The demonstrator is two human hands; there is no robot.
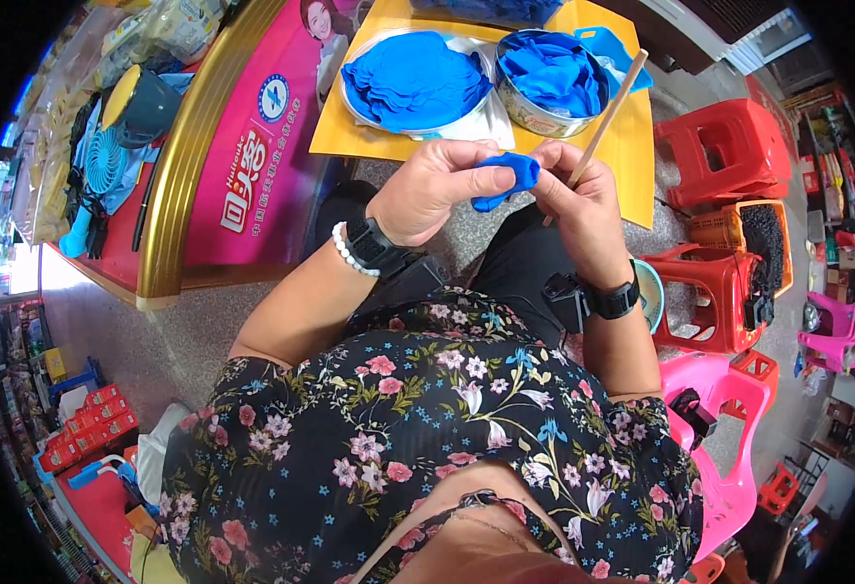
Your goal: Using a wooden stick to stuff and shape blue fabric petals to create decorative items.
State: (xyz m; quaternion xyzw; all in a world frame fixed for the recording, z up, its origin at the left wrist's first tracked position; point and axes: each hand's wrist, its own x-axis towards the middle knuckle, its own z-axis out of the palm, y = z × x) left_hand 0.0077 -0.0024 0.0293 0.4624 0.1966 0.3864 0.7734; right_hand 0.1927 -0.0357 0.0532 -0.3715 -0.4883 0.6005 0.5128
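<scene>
A small blue cloth piece (492,201) is bunched between my two hands, above my lap. My left hand (437,190) is closed, pinching it between thumb and fingers. My right hand (583,200) is closed round a thin wooden stick (611,115) that slants up to the right; its thumb and index fingertips also meet the cloth's edge. Just beyond my hands, a round tray (357,115) carries a stack of flat blue cloth pieces (418,83). Beside it stands a round tin (544,124) full of loose, crumpled blue cloth (552,70).
The tray and tin stand on a yellow board (632,180). A blue plastic basket (598,41) sits behind the tin. At left is a pink counter (242,127) with a gold edge. Red stools (710,292) and a pink chair (729,477) stand on the right.
</scene>
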